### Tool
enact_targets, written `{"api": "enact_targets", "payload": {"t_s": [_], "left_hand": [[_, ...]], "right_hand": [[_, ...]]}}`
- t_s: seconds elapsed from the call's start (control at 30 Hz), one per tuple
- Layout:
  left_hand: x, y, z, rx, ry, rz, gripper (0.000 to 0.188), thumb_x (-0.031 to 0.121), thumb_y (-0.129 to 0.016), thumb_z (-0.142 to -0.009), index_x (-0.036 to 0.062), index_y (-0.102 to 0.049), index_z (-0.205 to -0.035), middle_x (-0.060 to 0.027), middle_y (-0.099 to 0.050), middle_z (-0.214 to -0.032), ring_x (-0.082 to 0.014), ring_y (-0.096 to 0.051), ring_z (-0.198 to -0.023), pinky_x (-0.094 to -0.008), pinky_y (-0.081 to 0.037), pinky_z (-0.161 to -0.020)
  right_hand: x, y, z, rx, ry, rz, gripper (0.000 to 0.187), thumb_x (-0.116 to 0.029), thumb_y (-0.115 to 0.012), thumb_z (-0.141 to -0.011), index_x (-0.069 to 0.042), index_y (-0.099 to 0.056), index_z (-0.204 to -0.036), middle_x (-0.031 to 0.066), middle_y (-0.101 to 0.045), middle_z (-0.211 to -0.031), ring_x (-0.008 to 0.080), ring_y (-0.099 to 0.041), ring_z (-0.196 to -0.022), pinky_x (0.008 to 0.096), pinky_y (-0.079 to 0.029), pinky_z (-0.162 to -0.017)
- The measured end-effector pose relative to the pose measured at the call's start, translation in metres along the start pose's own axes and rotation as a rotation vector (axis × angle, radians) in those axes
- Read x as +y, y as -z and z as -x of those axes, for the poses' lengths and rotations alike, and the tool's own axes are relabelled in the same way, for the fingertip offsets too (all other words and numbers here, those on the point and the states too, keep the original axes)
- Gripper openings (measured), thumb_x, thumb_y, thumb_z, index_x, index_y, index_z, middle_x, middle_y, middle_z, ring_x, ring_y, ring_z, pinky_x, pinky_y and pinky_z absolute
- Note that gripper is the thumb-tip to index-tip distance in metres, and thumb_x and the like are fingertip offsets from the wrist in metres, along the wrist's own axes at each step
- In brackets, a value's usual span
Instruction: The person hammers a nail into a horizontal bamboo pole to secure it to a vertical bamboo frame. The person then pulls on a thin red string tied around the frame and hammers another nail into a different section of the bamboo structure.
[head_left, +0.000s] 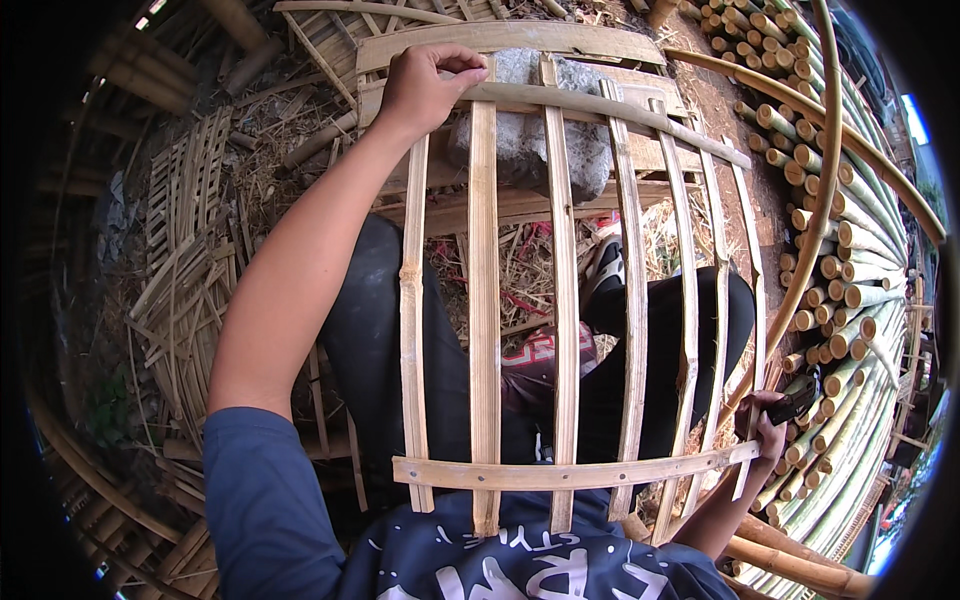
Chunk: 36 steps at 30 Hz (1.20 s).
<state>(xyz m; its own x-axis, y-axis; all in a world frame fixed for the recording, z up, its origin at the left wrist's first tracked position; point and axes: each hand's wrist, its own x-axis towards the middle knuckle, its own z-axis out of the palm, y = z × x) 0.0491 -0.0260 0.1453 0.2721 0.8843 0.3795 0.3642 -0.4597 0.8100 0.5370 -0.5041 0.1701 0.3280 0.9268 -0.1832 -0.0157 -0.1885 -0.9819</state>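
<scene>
Head view (wide fisheye): from above, down over bamboo frame (563,300), close.

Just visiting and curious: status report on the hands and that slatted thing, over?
Left hand pinching upper left of pale, slatted bamboo frame. Right hand at lower right, holding dark object. Rough grey stone block under frame's far end.

From my remote seat I am seeing the slatted frame (566,300) lying above the legs (385,310), its far crossbar (580,101) crossing over the stone (590,165), which is sitting on the worktop (600,42). My left grip (425,88) is meeting that crossbar's left end; my right grip (768,430) is sitting by the near crossbar's (590,476) right end. Stacked poles (862,268) are lying right, loose slats (185,300) left.
</scene>
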Motion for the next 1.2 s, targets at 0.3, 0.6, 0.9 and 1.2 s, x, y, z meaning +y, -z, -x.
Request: {"api": "enact_targets", "payload": {"t_s": [0.3, 0.6, 0.9, 1.2], "left_hand": [[-0.003, -0.001, 0.000, 0.003, 0.000, 0.005, 0.014, 0.013, -0.078, -0.087, 0.0025, -0.075, -0.096, -0.0037, -0.076, -0.089, -0.0088, -0.069, -0.084, -0.0249, -0.052, -0.082], [-0.007, -0.001, 0.002, 0.019, -0.021, -0.026, 0.013, 0.012, -0.078, -0.086, 0.0034, -0.075, -0.096, -0.0033, -0.075, -0.088, -0.0086, -0.069, -0.083, -0.0246, -0.053, -0.079], [-0.008, -0.002, 0.001, 0.031, -0.033, -0.043, 0.012, 0.012, -0.077, -0.087, 0.0035, -0.075, -0.095, -0.0027, -0.075, -0.087, -0.0080, -0.068, -0.082, -0.0242, -0.052, -0.078], [-0.012, -0.004, 0.001, 0.024, -0.016, -0.025, 0.012, 0.012, -0.077, -0.086, 0.0031, -0.075, -0.095, -0.0031, -0.075, -0.087, -0.0080, -0.068, -0.082, -0.0241, -0.052, -0.078]], "right_hand": [[0.004, 0.004, -0.001, -0.038, -0.025, -0.047, 0.048, -0.026, -0.080, -0.081, 0.003, -0.061, -0.115, 0.0202, -0.067, -0.091, 0.0217, -0.061, -0.063, 0.0317, -0.049, -0.052], [0.007, -0.003, -0.001, -0.057, -0.041, -0.091, 0.049, -0.025, -0.080, -0.082, 0.003, -0.060, -0.117, 0.0206, -0.067, -0.092, 0.0220, -0.061, -0.065, 0.0318, -0.049, -0.053], [0.012, -0.006, -0.002, -0.051, 0.015, -0.115, 0.047, -0.023, -0.078, -0.083, 0.002, -0.059, -0.118, 0.0204, -0.066, -0.090, 0.0207, -0.058, -0.062, 0.0296, -0.045, -0.050], [0.016, -0.007, -0.004, -0.048, 0.087, -0.062, 0.046, -0.022, -0.077, -0.084, 0.002, -0.059, -0.119, 0.0200, -0.065, -0.089, 0.0201, -0.057, -0.061, 0.0289, -0.043, -0.049]]}}
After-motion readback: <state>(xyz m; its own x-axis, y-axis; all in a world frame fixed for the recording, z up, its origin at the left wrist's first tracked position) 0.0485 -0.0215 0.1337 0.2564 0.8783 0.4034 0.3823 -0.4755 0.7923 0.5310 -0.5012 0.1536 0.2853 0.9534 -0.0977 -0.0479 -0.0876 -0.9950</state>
